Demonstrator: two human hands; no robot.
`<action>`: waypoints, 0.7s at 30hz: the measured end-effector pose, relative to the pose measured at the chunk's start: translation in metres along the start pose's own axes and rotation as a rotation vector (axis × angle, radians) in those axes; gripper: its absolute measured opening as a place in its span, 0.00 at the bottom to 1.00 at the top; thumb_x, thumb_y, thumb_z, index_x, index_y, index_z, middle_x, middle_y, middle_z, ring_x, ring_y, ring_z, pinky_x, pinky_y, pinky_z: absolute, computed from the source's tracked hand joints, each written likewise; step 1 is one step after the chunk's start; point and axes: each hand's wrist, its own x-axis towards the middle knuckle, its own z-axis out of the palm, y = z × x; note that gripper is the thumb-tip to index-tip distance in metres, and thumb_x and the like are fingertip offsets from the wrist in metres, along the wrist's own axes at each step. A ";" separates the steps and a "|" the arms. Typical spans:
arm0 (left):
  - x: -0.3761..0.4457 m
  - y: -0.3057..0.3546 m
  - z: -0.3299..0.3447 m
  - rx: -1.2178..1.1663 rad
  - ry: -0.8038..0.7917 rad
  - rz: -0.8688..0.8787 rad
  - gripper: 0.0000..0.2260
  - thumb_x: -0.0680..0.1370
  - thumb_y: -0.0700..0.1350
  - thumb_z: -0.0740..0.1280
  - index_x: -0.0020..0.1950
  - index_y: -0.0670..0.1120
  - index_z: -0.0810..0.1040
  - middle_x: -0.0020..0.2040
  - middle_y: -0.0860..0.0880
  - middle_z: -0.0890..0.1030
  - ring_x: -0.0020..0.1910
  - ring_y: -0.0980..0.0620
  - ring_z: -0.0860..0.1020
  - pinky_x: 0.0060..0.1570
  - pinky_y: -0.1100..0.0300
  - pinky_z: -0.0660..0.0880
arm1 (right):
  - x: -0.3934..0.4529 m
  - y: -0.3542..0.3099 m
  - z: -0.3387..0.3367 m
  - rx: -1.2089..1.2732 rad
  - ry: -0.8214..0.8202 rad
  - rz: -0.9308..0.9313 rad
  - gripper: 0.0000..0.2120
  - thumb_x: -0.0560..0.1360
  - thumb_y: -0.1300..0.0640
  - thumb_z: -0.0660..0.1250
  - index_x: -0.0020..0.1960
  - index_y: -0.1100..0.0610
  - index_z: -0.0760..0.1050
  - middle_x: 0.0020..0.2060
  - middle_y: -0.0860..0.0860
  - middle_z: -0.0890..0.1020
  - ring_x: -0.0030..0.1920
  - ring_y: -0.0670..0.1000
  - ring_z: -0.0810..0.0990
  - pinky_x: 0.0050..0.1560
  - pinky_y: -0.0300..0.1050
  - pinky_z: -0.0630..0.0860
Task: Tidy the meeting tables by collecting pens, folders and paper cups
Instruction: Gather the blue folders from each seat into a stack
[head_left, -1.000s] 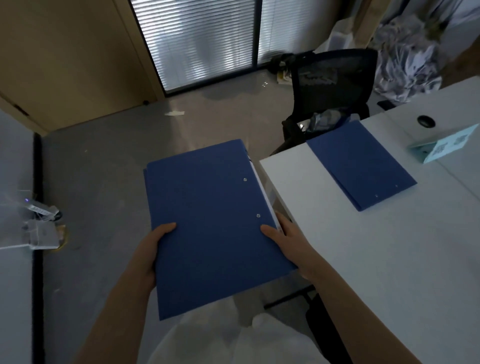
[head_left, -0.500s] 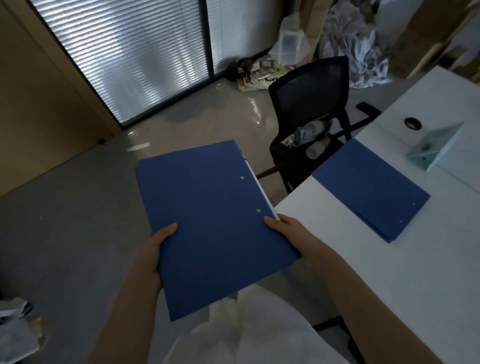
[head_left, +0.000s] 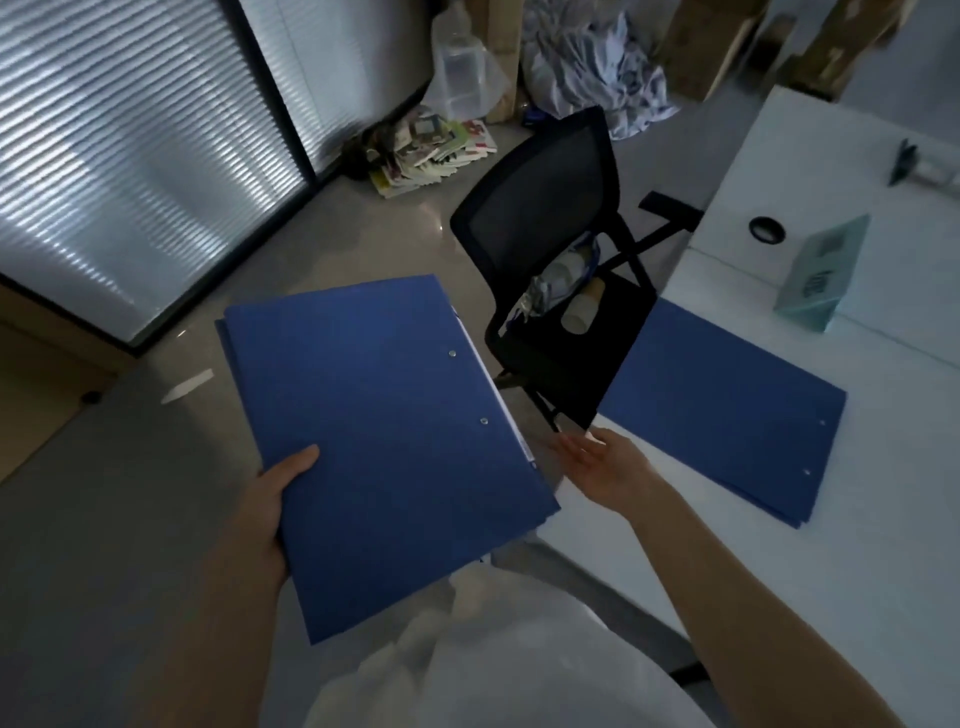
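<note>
Held folder (head_left: 384, 441) gripped only by left hand (head_left: 270, 512), thumb on top; right hand (head_left: 597, 462) spread toward table folder (head_left: 727, 405): likely to tip and slide.

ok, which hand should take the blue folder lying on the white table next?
Right. The right hand is open and free, beside the near corner of the flat blue folder on the white table. The left hand grips the other blue folder, held off the table.
</note>
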 end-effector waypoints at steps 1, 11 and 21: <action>0.009 0.009 0.005 0.014 -0.008 0.000 0.12 0.75 0.46 0.69 0.58 0.48 0.79 0.54 0.46 0.84 0.51 0.41 0.81 0.45 0.46 0.77 | 0.008 -0.005 0.003 0.058 0.017 0.015 0.19 0.79 0.57 0.60 0.66 0.67 0.69 0.53 0.62 0.79 0.53 0.60 0.79 0.52 0.52 0.78; 0.081 0.066 0.052 0.144 -0.113 -0.049 0.12 0.76 0.46 0.68 0.59 0.50 0.80 0.51 0.50 0.86 0.51 0.46 0.82 0.47 0.49 0.77 | 0.051 -0.045 0.022 0.711 0.098 0.038 0.26 0.80 0.53 0.61 0.72 0.67 0.62 0.69 0.62 0.70 0.69 0.59 0.70 0.65 0.47 0.71; 0.143 0.120 0.060 0.288 -0.243 -0.096 0.17 0.74 0.47 0.69 0.63 0.48 0.79 0.53 0.48 0.85 0.50 0.46 0.83 0.44 0.52 0.77 | 0.070 -0.059 0.046 0.936 0.235 -0.109 0.34 0.75 0.52 0.68 0.75 0.54 0.55 0.66 0.63 0.68 0.60 0.66 0.75 0.48 0.63 0.79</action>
